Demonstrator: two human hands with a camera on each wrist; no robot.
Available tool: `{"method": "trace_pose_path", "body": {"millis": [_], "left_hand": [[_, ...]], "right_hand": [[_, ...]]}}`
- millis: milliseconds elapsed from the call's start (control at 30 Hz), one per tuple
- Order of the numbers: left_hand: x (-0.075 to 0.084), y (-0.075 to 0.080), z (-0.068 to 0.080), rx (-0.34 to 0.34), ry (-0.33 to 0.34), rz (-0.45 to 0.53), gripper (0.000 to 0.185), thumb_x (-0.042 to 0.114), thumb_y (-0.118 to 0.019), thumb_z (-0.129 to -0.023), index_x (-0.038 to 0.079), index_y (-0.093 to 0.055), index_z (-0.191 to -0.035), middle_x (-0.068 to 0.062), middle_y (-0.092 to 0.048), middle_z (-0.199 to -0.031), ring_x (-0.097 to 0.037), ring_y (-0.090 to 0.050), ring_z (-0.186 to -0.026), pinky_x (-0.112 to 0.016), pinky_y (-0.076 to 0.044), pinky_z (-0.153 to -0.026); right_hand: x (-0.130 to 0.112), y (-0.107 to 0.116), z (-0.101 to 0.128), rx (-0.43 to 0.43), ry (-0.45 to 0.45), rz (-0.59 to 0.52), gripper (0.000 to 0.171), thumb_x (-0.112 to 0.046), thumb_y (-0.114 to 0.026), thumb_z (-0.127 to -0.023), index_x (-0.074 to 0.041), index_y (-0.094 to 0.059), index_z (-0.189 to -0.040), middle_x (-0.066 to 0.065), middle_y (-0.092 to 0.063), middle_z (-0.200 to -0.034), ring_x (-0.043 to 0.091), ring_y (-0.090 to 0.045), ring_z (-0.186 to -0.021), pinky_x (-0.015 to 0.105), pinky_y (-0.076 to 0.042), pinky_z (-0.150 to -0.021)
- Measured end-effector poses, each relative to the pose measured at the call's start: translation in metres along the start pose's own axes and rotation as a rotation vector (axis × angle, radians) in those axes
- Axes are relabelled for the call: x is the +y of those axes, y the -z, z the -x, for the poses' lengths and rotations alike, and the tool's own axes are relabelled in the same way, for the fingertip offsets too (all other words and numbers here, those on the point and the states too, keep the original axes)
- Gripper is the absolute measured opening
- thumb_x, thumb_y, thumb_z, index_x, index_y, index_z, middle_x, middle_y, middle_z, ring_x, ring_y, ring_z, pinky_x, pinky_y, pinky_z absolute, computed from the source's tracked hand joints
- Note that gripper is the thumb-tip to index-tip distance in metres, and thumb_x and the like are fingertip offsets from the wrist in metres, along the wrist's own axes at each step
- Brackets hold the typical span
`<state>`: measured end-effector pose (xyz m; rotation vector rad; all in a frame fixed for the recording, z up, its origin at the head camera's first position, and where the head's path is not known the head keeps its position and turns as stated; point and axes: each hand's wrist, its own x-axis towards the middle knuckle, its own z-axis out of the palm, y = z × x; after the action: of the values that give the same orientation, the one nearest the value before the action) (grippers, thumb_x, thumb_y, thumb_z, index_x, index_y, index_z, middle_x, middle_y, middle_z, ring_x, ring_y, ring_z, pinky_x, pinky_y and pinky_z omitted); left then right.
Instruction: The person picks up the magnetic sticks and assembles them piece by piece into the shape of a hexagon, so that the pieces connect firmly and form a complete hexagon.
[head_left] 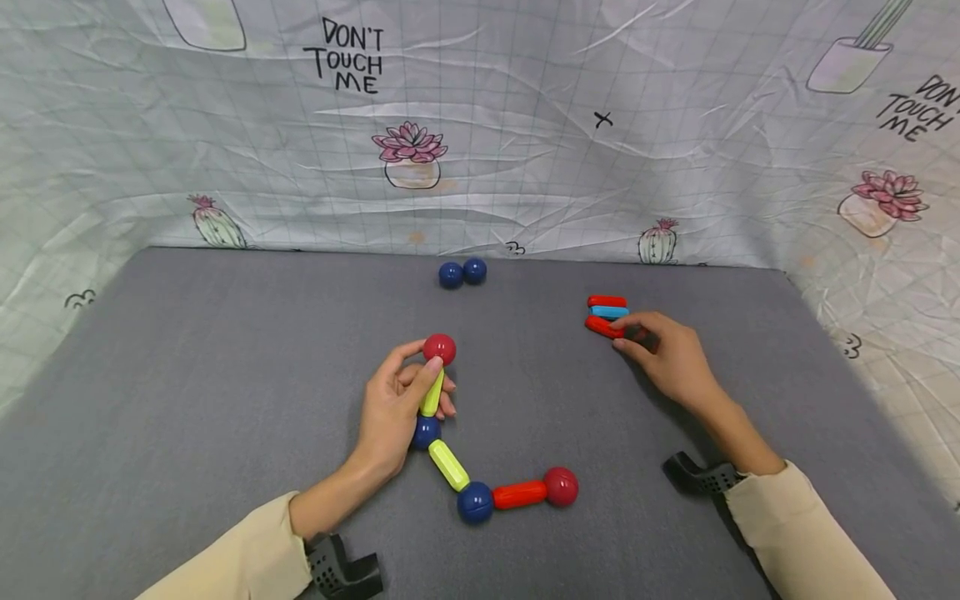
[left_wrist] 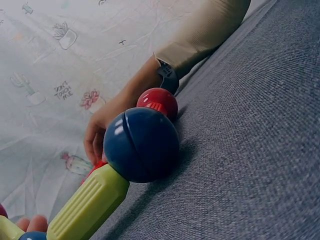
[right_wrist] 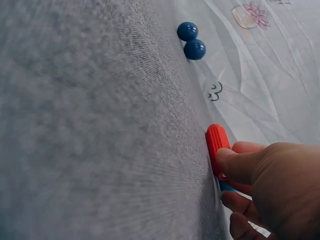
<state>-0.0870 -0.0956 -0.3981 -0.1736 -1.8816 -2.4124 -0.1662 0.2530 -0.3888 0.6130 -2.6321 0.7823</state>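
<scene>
My left hand (head_left: 397,408) pinches the upper yellow-green rod (head_left: 431,396), its fingertips right at the red ball (head_left: 439,349) on that rod's end. From there a joined chain runs down: a blue ball (head_left: 427,432), a second yellow-green rod (head_left: 448,464), another blue ball (head_left: 476,502), a red rod (head_left: 520,494) and a red ball (head_left: 561,486). Over to the right, my right hand (head_left: 671,358) pinches a loose red rod (right_wrist: 216,145) between thumb and fingers. Beside that rod lie a light blue rod (head_left: 609,312) and a further red rod (head_left: 607,301).
Two loose blue balls (head_left: 462,273) lie side by side near the back edge of the grey table (head_left: 247,367). Behind it hangs a wrinkled white cloth (head_left: 525,167) printed with plants. Each wrist wears a black camera mount (head_left: 701,475).
</scene>
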Motion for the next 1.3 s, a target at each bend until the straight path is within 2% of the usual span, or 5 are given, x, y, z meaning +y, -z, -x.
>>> {"method": "trace_pose_path", "body": {"millis": [133, 300, 600, 867, 1300], "left_hand": [[0.000, -0.001, -0.001, -0.002, 0.013, 0.010, 0.036, 0.013, -0.059, -0.096, 0.001, -0.048, -0.128, -0.019, -0.063, -0.081, -0.020, -0.062, -0.055, -0.028, -0.054, -0.055], [0.001, -0.002, -0.002, 0.005, 0.037, 0.011, 0.036, 0.012, -0.061, -0.095, 0.000, -0.049, -0.127, -0.018, -0.062, -0.079, -0.018, -0.063, -0.057, -0.028, -0.055, -0.056], [0.001, 0.001, -0.004, -0.028, 0.032, 0.023, 0.038, 0.011, -0.059, -0.096, 0.003, -0.049, -0.132, -0.016, -0.064, -0.080, -0.018, -0.065, -0.060, -0.028, -0.055, -0.057], [0.002, 0.002, -0.004, -0.040, 0.027, 0.013, 0.039, 0.012, -0.058, -0.097, 0.002, -0.048, -0.133, -0.016, -0.064, -0.080, -0.017, -0.065, -0.060, -0.027, -0.055, -0.057], [0.001, 0.002, -0.005, -0.025, 0.038, 0.012, 0.036, 0.012, -0.060, -0.096, 0.002, -0.052, -0.129, -0.021, -0.062, -0.084, -0.017, -0.063, -0.061, -0.027, -0.055, -0.057]], "right_hand": [[-0.004, 0.000, -0.003, -0.006, -0.028, -0.005, 0.019, -0.006, -0.076, -0.082, -0.010, -0.069, -0.099, 0.003, -0.062, -0.077, 0.016, -0.050, -0.061, 0.030, -0.040, -0.055], [-0.011, 0.002, -0.007, -0.038, -0.054, -0.026, 0.016, -0.008, -0.074, -0.085, -0.011, -0.068, -0.099, 0.003, -0.066, -0.084, 0.016, -0.052, -0.061, 0.028, -0.040, -0.055], [-0.037, 0.000, -0.024, -0.143, -0.095, -0.146, 0.018, -0.010, -0.070, -0.088, -0.012, -0.068, -0.106, 0.004, -0.066, -0.097, 0.015, -0.059, -0.081, 0.026, -0.051, -0.068], [-0.065, -0.001, -0.039, -0.195, -0.017, -0.193, 0.019, -0.010, -0.070, -0.088, -0.015, -0.068, -0.106, -0.003, -0.066, -0.095, 0.012, -0.055, -0.084, 0.029, -0.049, -0.068], [-0.101, -0.012, -0.052, -0.329, 0.038, -0.292, 0.019, -0.012, -0.069, -0.089, -0.018, -0.068, -0.107, -0.006, -0.064, -0.094, 0.011, -0.054, -0.086, 0.034, -0.049, -0.072]]}}
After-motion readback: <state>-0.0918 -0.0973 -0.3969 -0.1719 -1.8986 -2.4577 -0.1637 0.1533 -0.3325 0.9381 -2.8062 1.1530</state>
